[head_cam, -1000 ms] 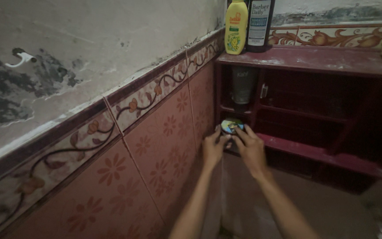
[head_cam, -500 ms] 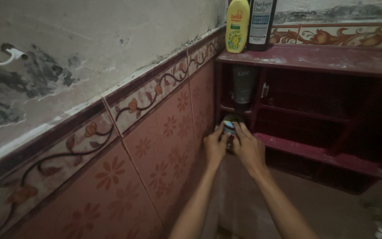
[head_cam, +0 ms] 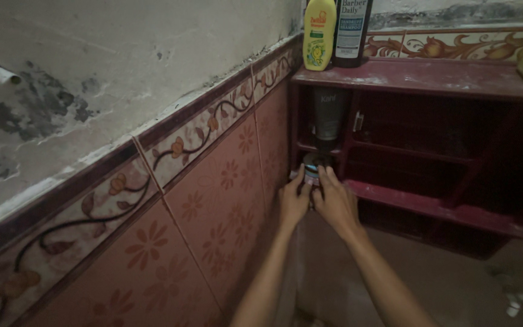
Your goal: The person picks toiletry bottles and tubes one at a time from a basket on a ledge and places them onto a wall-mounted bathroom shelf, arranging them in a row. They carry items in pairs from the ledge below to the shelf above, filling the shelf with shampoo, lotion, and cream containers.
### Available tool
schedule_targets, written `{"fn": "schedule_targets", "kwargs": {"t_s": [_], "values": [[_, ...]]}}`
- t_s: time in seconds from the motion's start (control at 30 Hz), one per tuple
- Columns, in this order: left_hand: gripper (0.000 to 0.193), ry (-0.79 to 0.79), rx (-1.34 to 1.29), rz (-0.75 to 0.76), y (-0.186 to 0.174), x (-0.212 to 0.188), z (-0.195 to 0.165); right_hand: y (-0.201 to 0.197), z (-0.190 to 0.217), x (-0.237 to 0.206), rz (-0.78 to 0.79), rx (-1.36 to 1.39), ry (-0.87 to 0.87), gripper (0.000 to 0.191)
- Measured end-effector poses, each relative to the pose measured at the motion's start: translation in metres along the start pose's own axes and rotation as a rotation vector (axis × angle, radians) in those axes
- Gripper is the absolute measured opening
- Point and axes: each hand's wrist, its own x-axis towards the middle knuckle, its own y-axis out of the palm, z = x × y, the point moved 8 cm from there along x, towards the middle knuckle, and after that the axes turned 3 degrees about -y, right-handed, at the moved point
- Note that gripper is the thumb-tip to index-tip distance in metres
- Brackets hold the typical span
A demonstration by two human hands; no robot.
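Two bare arms reached forward from the bottom of the view. The left hand (head_cam: 293,203) and the right hand (head_cam: 334,203) were close together, and both had their fingers wrapped around a small round jar (head_cam: 312,171). The jar was short and fat, so it had no real long side. Its light top faced up and a little toward the camera. It sat at the left end of the lower shelf (head_cam: 437,209) of a dark red rack (head_cam: 419,75), right by the tiled wall (head_cam: 213,200) with its flower shapes.

Just behind the jar, a grey tube (head_cam: 328,115) stood straight up on its cap, with its long side going up and down. Farther back, on the top of the rack, stood a yellow bottle (head_cam: 319,33) and a dark bottle (head_cam: 352,30), side by side.

A second before, the jar was held a little out from the rack and its top showed more. Since then the hands had moved it forward and in under the tube.
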Motion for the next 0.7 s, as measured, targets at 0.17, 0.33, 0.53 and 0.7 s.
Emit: {"fn": "schedule_targets", "kwargs": {"t_s": [0.17,0.33,0.53,0.7], "values": [[0.049,-0.050,-0.026,-0.032,0.005,-0.004,0.013,-0.012,0.001,-0.010,-0.134,0.161,-0.084,0.077],[0.043,-0.045,-0.126,-0.134,0.011,-0.015,0.023,-0.032,-0.004,-0.028,-0.223,0.393,-0.170,0.068],[0.043,-0.256,-0.403,-0.138,0.028,-0.036,0.036,-0.041,-0.048,-0.045,-0.202,0.790,0.130,0.052],[0.056,-0.097,-0.788,-0.097,0.040,-0.054,0.013,-0.076,-0.076,-0.069,-0.268,1.428,0.213,0.069]]}}
